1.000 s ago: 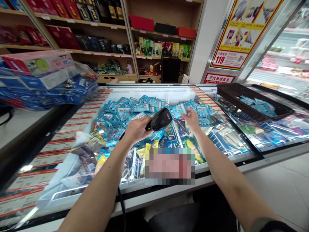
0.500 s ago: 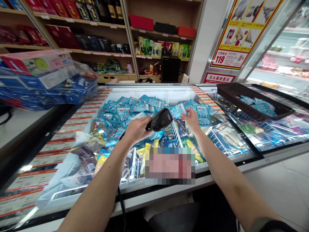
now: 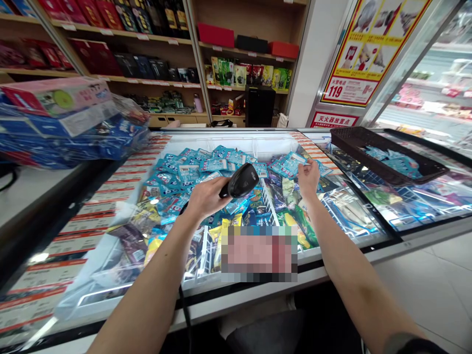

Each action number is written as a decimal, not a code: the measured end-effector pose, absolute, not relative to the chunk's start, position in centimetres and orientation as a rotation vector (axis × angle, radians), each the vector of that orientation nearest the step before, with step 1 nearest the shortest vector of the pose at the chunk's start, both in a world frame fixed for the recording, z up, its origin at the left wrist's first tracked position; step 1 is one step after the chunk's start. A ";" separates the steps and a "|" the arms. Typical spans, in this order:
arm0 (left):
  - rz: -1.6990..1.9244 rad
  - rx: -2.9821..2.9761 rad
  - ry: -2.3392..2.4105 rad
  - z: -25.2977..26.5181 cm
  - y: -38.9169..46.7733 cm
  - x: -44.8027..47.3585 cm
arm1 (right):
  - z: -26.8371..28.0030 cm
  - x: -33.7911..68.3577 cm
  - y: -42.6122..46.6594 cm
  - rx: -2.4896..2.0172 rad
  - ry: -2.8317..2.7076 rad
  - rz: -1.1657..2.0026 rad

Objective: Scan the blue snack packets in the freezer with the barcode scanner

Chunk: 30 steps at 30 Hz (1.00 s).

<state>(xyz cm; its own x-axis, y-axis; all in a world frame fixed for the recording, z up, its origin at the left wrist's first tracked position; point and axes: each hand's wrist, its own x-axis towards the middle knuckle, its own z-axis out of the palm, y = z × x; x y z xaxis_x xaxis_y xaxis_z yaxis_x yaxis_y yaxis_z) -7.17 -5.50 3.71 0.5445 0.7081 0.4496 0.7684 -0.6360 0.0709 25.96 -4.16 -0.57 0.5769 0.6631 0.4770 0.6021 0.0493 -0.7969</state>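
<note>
My left hand (image 3: pixel 206 197) is wrapped around the handle of a black barcode scanner (image 3: pixel 243 181), whose head points right over the chest freezer. A cable hangs below on the left side. My right hand (image 3: pixel 309 178) is closed at the right edge of a light-blue packet (image 3: pixel 293 164), pinching it above other blue packets. A large heap of similar blue packets (image 3: pixel 190 172) spreads across the freezer's left and middle. Under them lie other coloured bags, partly hidden, in white wire baskets.
A brown basket (image 3: pixel 431 167) holding several blue packets rests on the neighbouring freezer. Plastic-wrapped boxes (image 3: pixel 62 118) are stacked at left. Price labels (image 3: pixel 62 260) line the freezer's left glass. Stocked shelves (image 3: pixel 147 78) stand behind. A blurred patch covers the front edge.
My right hand has moved right, away from the scanner, carrying a blue packet to the packets on the right. The scanner has shifted slightly left, still in my left hand.
</note>
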 end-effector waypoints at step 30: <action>-0.692 -2.509 -1.364 3.3 -5.1 -7.5 | -0.9 27.5 -5.6 -2.165 -1.256 -0.398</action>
<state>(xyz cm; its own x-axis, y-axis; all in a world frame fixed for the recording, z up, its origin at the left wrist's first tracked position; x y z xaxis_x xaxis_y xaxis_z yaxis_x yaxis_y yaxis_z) -7.45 -5.14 3.33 0.4638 0.7368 0.4919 0.8319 -0.5532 0.0442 27.53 -5.57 -0.86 0.5078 0.6815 0.5270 0.8606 -0.3738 -0.3459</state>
